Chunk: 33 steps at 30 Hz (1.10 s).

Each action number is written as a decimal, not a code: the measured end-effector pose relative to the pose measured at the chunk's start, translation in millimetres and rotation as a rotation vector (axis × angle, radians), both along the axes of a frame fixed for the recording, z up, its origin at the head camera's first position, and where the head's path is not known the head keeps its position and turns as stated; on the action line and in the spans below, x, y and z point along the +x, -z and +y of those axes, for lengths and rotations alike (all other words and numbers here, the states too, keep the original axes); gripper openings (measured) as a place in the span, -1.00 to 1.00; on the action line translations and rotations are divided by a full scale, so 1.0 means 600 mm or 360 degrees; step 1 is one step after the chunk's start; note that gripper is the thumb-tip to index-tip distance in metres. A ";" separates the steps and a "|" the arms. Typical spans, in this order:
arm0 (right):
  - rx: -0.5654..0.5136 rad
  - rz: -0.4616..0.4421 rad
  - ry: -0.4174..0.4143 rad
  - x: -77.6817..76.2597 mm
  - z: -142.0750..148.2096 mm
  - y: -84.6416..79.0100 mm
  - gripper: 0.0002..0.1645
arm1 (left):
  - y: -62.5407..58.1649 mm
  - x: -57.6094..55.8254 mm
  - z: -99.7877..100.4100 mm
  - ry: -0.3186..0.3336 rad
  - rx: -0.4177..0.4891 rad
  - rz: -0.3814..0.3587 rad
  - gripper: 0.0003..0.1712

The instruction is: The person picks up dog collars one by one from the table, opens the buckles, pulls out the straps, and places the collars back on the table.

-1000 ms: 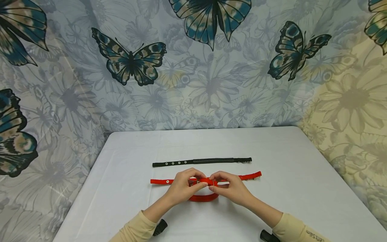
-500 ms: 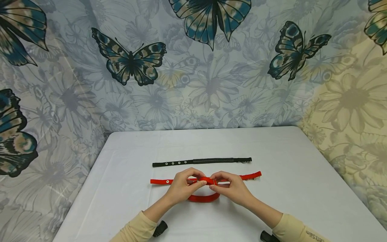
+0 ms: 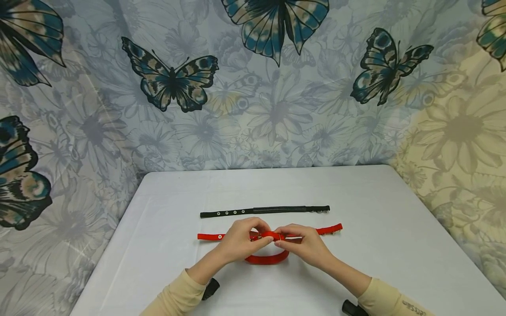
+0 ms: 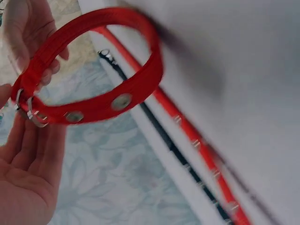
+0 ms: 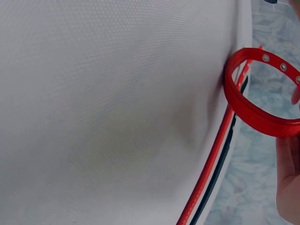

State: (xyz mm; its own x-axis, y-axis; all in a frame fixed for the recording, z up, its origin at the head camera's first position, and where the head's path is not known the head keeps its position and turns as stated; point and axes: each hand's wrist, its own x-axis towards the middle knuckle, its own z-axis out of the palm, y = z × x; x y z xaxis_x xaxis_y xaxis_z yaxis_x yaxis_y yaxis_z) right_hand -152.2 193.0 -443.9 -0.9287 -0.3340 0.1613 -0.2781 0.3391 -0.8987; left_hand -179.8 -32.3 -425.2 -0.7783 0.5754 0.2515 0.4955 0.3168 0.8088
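Note:
A red collar is curved into a loop, raised above the table between my two hands. My left hand pinches its strap from the left, thumb toward me. From the right, my right hand pinches the same joined part, its fingertips almost meeting the left ones. Metal rings and round eyelets show on the collar in the left wrist view. Fingers partly cover where the strap's ends overlap, so how far the end is threaded cannot be told.
Behind the hands a second red collar lies flat, its middle hidden. Farther back lies a black collar with eyelets. All are on a white-covered table; butterfly-patterned cloth hangs beyond its far edge.
Both hands stay nearly in place on the looped collar. The left fingers shift slightly on the strap, and the loop appears a little wider toward the right.

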 end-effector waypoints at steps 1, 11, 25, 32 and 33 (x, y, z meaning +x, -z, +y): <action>0.0000 0.0004 -0.0004 0.001 0.000 -0.001 -0.68 | -0.007 -0.001 0.001 0.0002 -0.0089 0.0061 -0.87; -0.0007 -0.0007 -0.0027 0.006 -0.004 -0.014 -0.70 | -0.041 0.000 0.014 -0.0028 -0.0591 0.0496 -0.86; -0.0005 -0.0070 0.0067 0.000 0.002 -0.001 -0.70 | -0.008 0.006 0.013 -0.0151 -0.0174 0.0438 -0.89; -0.0006 -0.0106 0.0098 -0.001 0.002 -0.003 -0.68 | 0.009 0.008 0.018 -0.0196 0.0120 0.0240 -0.90; -0.0009 -0.0111 0.0099 -0.002 0.002 -0.003 -0.68 | 0.011 0.008 0.018 -0.0200 0.0152 0.0218 -0.90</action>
State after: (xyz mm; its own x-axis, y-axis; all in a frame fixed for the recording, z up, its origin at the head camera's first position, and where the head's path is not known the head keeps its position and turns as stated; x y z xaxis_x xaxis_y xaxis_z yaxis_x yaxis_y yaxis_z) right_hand -153.2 194.3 -442.0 -0.9567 -0.2744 0.0970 -0.1931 0.3489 -0.9170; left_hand -175.1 -21.4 -432.0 -0.7973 0.4444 0.4085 0.5642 0.3083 0.7659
